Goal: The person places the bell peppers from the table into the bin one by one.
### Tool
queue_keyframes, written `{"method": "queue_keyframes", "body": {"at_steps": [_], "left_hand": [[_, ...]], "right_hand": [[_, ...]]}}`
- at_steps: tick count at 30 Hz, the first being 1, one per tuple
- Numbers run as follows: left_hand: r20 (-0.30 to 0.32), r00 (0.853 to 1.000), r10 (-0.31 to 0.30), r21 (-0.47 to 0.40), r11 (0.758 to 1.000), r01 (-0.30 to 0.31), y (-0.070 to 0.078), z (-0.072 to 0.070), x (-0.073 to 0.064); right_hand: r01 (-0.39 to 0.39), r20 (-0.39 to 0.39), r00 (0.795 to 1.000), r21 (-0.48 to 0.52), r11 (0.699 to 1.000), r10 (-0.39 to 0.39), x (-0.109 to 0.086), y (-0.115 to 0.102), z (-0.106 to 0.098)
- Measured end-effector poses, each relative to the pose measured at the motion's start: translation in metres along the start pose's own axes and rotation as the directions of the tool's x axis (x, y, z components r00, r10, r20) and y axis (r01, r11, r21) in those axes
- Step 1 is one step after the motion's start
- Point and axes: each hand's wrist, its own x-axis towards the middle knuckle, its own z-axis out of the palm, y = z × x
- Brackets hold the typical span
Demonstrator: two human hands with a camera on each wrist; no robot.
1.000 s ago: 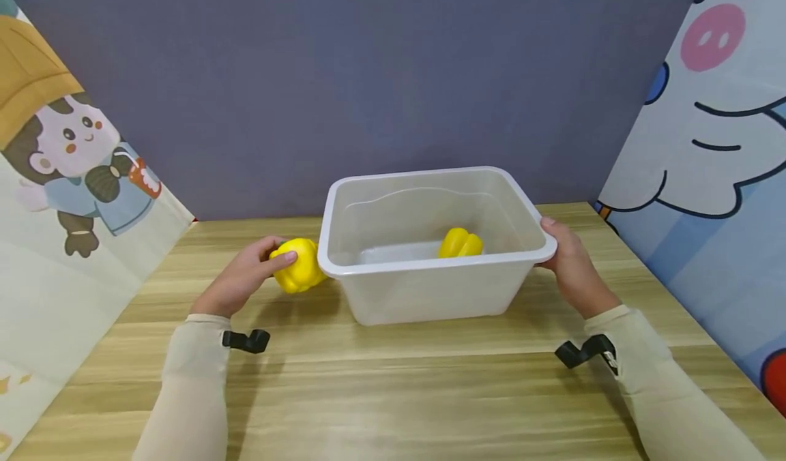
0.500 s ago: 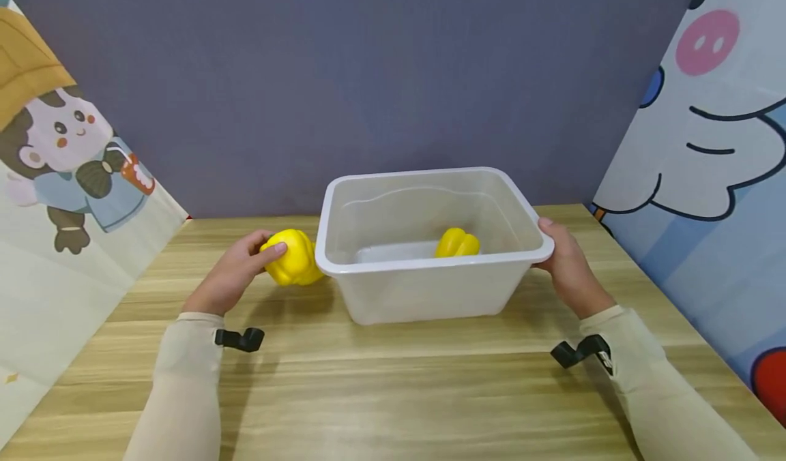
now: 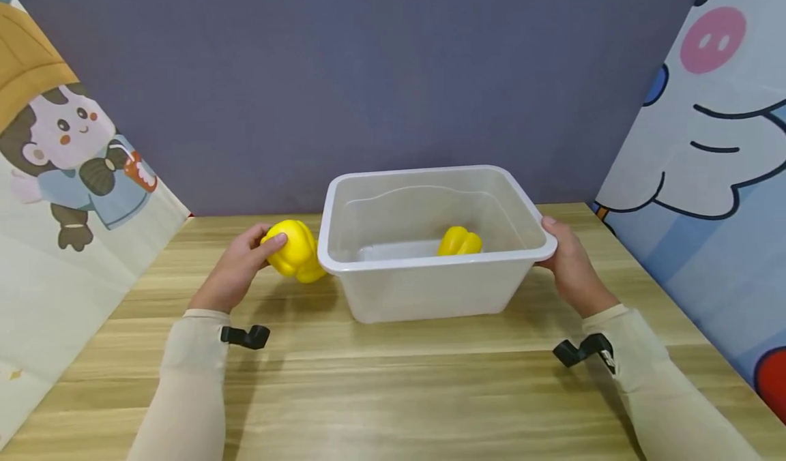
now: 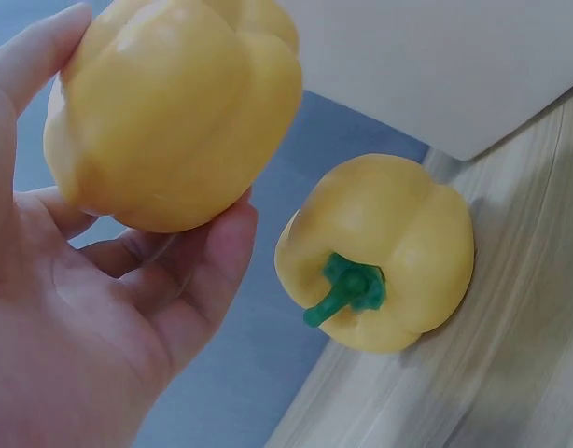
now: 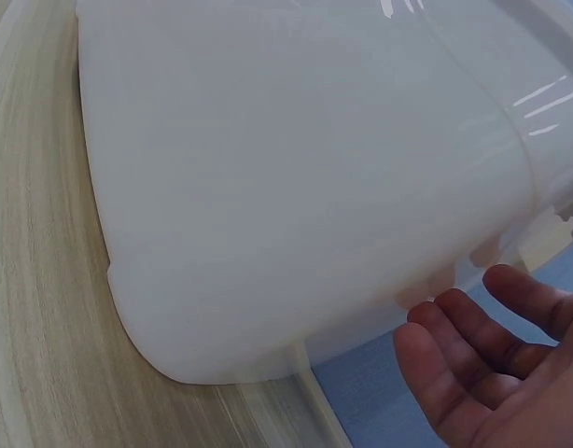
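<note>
My left hand (image 3: 235, 266) grips a yellow bell pepper (image 3: 288, 246), thumb on its near side, and keeps it raised beside the left end of a white plastic bin (image 3: 424, 290). A second yellow bell pepper (image 4: 389, 252) with a green stem sits on the table beside the bin, below the held one in the left wrist view. In the head view it is mostly hidden. Inside the bin, toward the right, lies another yellow pepper (image 3: 459, 241), its lower part behind the front wall. My right hand (image 3: 572, 266) holds the bin's right rim, thumb at the top and fingers (image 5: 436, 373) underneath.
The wood-grain table (image 3: 393, 393) runs back to a grey-blue panel (image 3: 393, 72). Cartoon-printed side walls stand at the left (image 3: 67, 297) and right (image 3: 706, 243). A black strap mount (image 3: 245, 337) sits on the left wrist, with a similar mount (image 3: 580, 350) on the right.
The left hand has lifted its pepper a little, up and away from the table, so more of the pepper behind it shows. The bin and the right hand stay where they were.
</note>
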Motion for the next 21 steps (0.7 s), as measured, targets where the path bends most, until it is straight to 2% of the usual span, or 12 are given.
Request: {"method": "queue_keyframes", "body": {"at_steps": [10, 17, 21], "left_hand": [[-0.060, 0.998, 0.031, -0.046, 0.998, -0.034, 0.0037, 0.0015, -0.0032], [-0.100, 0.995, 0.025, -0.058, 0.998, -0.031, 0.0071, 0.0034, -0.0028], [-0.139, 0.989, 0.041, -0.103, 0.993, -0.055, 0.0094, 0.0034, -0.0013]], "right_hand": [[0.010, 0.007, 1.000, -0.014, 1.000, -0.010, 0.0027, -0.0009, 0.0006], [-0.008, 0.001, 1.000, -0.002, 1.000, 0.008, 0.0009, -0.0006, 0.0001], [0.001, 0.003, 1.000, -0.007, 1.000, -0.001, 0.0005, -0.0023, -0.0009]]}}
